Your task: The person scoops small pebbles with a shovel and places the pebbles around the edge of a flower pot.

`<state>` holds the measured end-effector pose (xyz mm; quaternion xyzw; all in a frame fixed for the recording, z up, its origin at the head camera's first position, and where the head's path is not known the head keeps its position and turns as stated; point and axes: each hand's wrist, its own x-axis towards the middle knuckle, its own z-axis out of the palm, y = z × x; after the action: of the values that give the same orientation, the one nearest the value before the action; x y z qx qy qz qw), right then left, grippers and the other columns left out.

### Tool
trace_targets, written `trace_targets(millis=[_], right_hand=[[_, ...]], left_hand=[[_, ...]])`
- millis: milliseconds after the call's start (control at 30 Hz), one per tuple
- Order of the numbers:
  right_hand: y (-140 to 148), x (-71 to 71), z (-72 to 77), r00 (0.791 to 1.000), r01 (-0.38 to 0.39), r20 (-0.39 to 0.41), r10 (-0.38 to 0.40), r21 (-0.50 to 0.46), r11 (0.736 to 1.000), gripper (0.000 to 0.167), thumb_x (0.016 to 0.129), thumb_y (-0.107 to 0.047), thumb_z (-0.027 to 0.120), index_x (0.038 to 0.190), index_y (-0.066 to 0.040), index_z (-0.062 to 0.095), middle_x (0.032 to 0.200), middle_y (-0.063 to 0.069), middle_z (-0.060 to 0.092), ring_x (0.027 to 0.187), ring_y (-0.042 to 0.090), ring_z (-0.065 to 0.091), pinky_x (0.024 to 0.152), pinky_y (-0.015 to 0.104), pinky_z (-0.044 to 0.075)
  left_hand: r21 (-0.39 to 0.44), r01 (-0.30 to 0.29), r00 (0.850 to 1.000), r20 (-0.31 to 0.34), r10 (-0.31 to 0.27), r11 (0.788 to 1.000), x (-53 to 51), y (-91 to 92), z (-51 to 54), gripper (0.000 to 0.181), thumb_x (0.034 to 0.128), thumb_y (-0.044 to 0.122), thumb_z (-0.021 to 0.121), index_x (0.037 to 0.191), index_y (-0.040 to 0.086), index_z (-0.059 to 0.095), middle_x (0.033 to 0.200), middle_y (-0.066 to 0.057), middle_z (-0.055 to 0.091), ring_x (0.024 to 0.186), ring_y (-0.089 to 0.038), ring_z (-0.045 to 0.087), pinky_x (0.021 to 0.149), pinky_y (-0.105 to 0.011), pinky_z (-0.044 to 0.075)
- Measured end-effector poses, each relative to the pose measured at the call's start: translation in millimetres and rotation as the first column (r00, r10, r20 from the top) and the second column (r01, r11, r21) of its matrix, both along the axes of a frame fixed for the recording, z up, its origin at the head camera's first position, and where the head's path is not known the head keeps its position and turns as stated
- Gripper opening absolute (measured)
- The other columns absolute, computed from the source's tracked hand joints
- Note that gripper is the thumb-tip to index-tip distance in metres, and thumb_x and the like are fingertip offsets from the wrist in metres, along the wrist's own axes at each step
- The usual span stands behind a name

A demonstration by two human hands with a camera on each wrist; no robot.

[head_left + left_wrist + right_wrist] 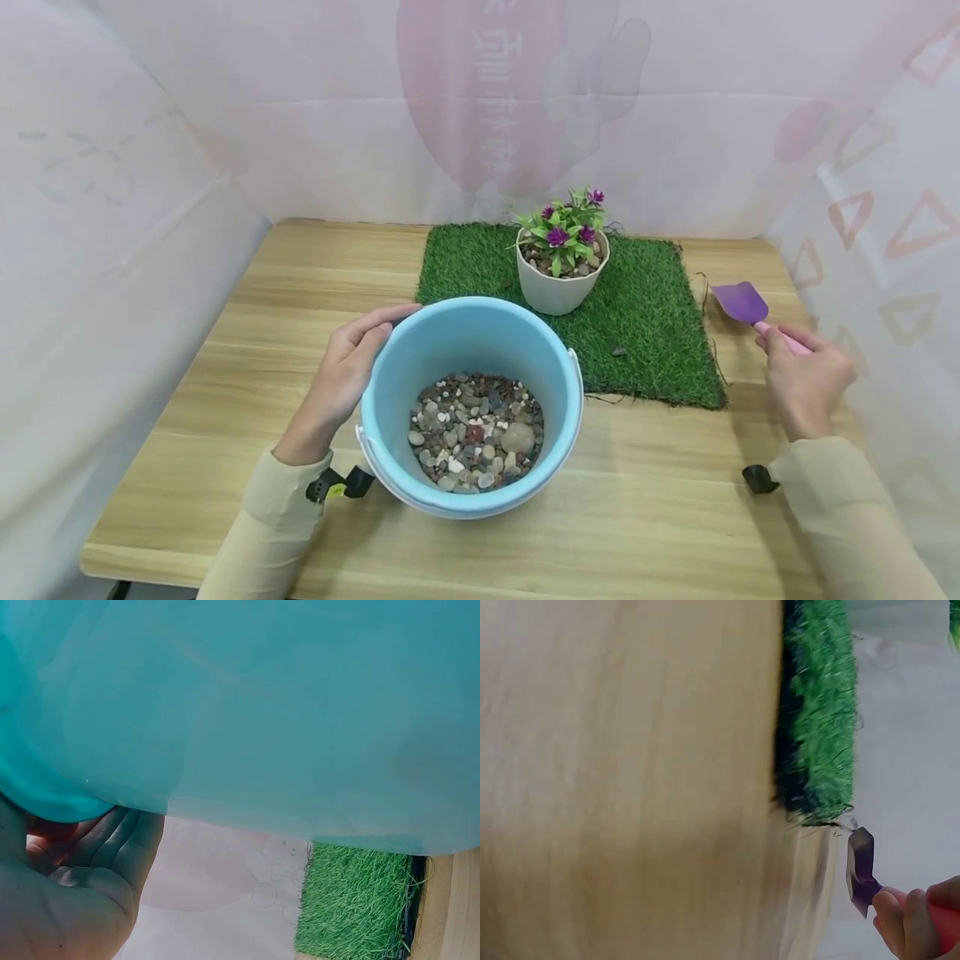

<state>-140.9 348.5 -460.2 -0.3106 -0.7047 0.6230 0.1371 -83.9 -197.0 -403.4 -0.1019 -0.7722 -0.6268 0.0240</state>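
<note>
A light blue bucket (pixel 480 317) stands at the middle of the table, with mixed pebbles (pixel 480 429) on its bottom. My left hand (pixel 341 367) rests on the bucket's left rim, fingers extended along the outside; the left wrist view shows the hand (pixel 90 892) against the bucket wall (pixel 262 735). On the right, my right hand (pixel 810 375) grips the pink handle of a small shovel (pixel 742 302) with a purple blade. In the right wrist view the fingers curl round that handle (pixel 907 900), and the shovel blade (pixel 860 862) points past the turf's corner.
Behind the bucket lies a green artificial turf mat (pixel 645 333). On it stands a white pot (pixel 555 287) of pebbles and purple flowers (pixel 557 237). The wooden table (pixel 660 517) meets pale printed curtains (pixel 322 117) at the back and sides.
</note>
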Motion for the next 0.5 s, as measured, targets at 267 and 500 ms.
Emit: trace_targets(millis=[267,500], right_hand=[[8.6,-5.6,-13.3,0.997,0.045,0.068,-0.037,-0.112,0.993,0.046,0.094,-0.011,0.079,0.137,0.0,0.067,0.068,-0.015,0.075,0.07,0.0,0.077,0.072,0.016,0.064],[13.8,-4.6,-16.2,0.96,-0.183,0.251,0.123,0.233,0.955,0.055,0.098,-0.039,0.075,0.141,-0.005,0.066,0.108,0.005,0.077,0.076,-0.002,0.066,0.067,0.009,0.062]], left_hand=[[-0.02,0.001,1.0,0.004,-0.001,1.0,-0.7,0.2,-0.7,0.04,0.1142,0.015,0.039,0.143,0.002,0.063,0.144,-0.017,0.066,0.102,-0.018,0.076,0.085,-0.034,0.07],[-0.012,-0.003,1.0,0.003,0.003,1.0,1.1,-2.1,0.0,0.041,0.1144,0.016,0.039,0.144,0.0,0.062,0.145,-0.017,0.065,0.101,-0.018,0.076,0.085,-0.034,0.07]])
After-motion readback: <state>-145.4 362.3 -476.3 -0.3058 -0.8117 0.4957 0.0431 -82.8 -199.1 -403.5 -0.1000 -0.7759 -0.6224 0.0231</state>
